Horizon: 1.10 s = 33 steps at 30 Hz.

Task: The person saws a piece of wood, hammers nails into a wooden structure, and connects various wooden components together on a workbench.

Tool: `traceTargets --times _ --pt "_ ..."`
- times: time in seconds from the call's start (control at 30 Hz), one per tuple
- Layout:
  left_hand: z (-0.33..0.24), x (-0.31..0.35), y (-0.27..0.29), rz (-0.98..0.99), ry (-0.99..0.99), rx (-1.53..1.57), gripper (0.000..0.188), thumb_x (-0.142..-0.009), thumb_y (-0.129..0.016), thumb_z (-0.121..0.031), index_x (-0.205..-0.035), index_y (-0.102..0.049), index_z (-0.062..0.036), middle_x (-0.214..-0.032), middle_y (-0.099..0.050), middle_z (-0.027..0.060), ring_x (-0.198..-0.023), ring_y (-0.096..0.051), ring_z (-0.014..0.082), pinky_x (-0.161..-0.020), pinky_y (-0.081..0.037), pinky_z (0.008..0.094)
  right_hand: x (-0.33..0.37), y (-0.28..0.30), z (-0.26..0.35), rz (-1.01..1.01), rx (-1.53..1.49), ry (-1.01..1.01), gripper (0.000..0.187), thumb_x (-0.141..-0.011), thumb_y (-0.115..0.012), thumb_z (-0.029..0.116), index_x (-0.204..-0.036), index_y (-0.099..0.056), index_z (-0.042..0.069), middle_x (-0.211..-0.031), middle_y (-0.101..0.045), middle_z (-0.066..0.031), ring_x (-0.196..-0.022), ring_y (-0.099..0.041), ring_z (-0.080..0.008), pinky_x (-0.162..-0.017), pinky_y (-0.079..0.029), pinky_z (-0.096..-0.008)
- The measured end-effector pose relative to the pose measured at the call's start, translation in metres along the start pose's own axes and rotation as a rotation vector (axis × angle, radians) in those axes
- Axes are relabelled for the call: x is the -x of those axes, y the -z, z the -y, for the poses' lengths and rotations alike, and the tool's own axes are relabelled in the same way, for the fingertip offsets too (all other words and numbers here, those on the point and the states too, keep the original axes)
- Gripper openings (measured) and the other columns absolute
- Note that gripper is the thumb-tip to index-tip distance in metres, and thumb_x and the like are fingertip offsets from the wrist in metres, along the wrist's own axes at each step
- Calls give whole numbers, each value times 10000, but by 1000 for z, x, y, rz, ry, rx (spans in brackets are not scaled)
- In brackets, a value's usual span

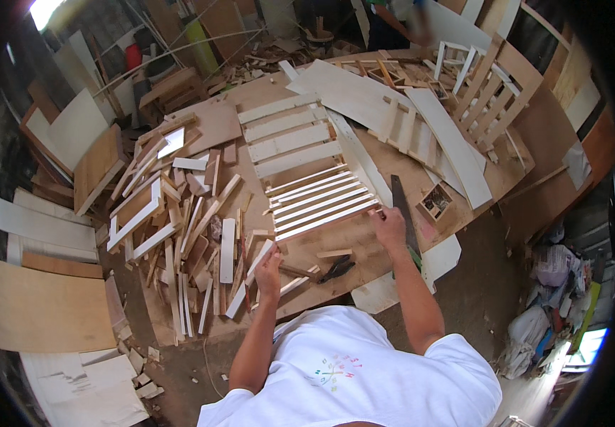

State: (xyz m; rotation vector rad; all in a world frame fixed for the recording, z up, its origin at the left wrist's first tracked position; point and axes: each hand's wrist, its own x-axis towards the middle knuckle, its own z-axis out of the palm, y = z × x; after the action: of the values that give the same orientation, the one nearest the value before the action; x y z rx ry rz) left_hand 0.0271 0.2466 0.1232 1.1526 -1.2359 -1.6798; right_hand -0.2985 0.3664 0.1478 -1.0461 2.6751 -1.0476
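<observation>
A slatted wooden panel (321, 199), with several white-edged strips set closely side by side, lies on the worktable (250, 203). My right hand (391, 228) is closed at its near right corner, fingertips on the wood. By the near left corner is my left hand (269, 270), its fingers curled; what they grip is partly hidden, and a white wooden strip (259, 260) lies against them. Between my hands rest dark pliers (336, 268) and a short wood piece (334, 252). To the right of my right hand lies a handsaw (402, 206) with a green handle.
A heap of wooden offcuts (179, 220) covers the table's left. Beyond the panel lie spaced pale slats (289, 124). A small wooden box (435, 202) holds small metal pieces. Long white boards (453, 153) and a slatted frame (496, 99) occupy the right; another person (393, 25) is at the back.
</observation>
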Motion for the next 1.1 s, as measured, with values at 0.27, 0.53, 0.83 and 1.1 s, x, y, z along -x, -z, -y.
traceTargets --times 0.27,0.53,0.83,1.1 --pt "-28 -11 2 232 -225 144 508 -1015 -556 -192 -1472 -507 24 -1495 -542 156 -1412 -473 240 -1102 -416 366 -26 14 51 -164 -147 61 508 -926 -695 280 -1349 -611 13 -1165 -658 -193 -1113 -634 -316 -934 -515 -425" --pt "26 -43 50 194 127 322 413 -1013 -595 -172 -1388 -601 0 -1424 -605 117 -1316 -564 222 -1111 -408 366 37 12 113 -139 -230 6 749 -923 -698 188 -1573 -339 90 -1537 -376 -191 -1309 -518 -348 -952 -532 -423" --pt "-12 -84 15 199 299 622 735 -1008 -597 -500 -1524 -363 -32 -1516 -448 149 -1372 -492 268 -1044 -494 457 -17 3 101 -329 -922 -452 643 -1028 -558 330 -1586 -271 189 -1557 -337 -144 -1196 -542 -314 -910 -531 -483" --pt "-4 -146 -2 494 616 989 406 -984 -650 -475 -1166 -617 -114 -1083 -700 30 -1015 -665 177 -833 -527 353 -64 -17 115 -212 -1092 -581 369 -1052 -527 320 -1304 -556 52 -1127 -645 -92 -869 -666 -255 -748 -597 -387"
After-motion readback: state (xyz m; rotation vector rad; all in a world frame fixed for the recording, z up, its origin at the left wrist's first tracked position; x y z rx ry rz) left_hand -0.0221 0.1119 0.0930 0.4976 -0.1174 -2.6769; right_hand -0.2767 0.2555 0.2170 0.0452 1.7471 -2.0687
